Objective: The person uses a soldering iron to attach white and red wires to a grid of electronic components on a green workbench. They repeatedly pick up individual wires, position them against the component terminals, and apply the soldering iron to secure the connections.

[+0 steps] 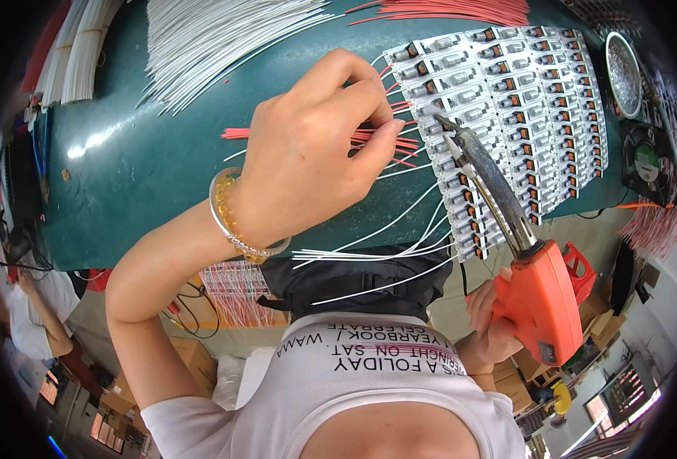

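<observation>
My left hand (311, 153) hovers over the left edge of a panel of small circuit boards (516, 111), thumb and forefinger pinched on a thin red wire at that edge. Beneath the palm lie more red wires (236, 133), partly hidden by the hand. Gripped by its handle in my right hand (493, 325) is an orange soldering gun (554, 310). Its dark tip and a thin feed tube point up-left, at the pads near my left fingertips. White wires (388, 254) hang off the panel's lower left edge, and a few red ones stick out above.
A pile of white wires (208, 46) and a row of red wires (453, 11) lie at the far side of the green table (155, 183). On the right are a round metal dish (623, 74) and a black fan (650, 162). Another person (42, 314) is at far left.
</observation>
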`<control>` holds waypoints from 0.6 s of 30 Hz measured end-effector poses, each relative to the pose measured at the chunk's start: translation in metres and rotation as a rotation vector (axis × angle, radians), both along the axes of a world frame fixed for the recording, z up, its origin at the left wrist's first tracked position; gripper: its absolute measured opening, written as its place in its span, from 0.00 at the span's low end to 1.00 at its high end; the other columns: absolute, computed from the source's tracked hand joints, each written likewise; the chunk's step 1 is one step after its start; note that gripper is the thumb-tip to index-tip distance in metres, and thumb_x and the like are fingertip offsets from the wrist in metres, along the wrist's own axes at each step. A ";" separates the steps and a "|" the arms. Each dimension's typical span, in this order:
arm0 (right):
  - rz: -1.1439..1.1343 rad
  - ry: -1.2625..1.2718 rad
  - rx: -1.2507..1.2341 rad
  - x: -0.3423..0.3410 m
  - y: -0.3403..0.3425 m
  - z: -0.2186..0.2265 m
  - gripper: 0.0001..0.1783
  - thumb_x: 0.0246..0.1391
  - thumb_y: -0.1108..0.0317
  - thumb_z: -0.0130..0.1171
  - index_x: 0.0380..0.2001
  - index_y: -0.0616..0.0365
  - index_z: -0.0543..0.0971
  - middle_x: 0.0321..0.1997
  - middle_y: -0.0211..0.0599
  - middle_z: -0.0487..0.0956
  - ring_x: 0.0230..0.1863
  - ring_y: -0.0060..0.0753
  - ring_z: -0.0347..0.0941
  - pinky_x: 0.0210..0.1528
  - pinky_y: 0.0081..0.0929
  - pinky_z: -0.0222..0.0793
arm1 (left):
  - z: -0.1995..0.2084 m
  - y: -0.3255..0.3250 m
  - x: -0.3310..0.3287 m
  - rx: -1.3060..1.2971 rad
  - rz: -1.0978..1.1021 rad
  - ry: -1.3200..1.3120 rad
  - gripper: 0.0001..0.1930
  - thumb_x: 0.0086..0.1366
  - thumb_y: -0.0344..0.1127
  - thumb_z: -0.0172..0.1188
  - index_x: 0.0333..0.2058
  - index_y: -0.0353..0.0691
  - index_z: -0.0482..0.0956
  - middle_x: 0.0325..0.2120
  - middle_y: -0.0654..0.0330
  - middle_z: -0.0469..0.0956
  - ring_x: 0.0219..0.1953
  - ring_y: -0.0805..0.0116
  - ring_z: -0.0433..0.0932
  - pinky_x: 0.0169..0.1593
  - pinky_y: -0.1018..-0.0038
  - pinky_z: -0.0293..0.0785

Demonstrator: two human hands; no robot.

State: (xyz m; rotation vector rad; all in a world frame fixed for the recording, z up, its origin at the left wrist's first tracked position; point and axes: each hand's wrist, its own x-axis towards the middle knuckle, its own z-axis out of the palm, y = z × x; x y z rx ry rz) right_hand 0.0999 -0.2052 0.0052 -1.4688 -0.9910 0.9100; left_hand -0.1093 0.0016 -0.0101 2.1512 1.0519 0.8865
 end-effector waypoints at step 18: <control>-0.009 0.040 0.028 -0.004 0.002 0.010 0.45 0.54 0.37 0.57 0.54 0.74 0.66 0.11 0.23 0.65 0.10 0.18 0.59 0.16 0.20 0.59 | 0.011 -0.009 0.002 -0.112 -0.046 -0.030 0.04 0.53 0.23 0.65 0.28 0.34 0.79 0.33 0.58 0.76 0.29 0.70 0.76 0.30 0.78 0.72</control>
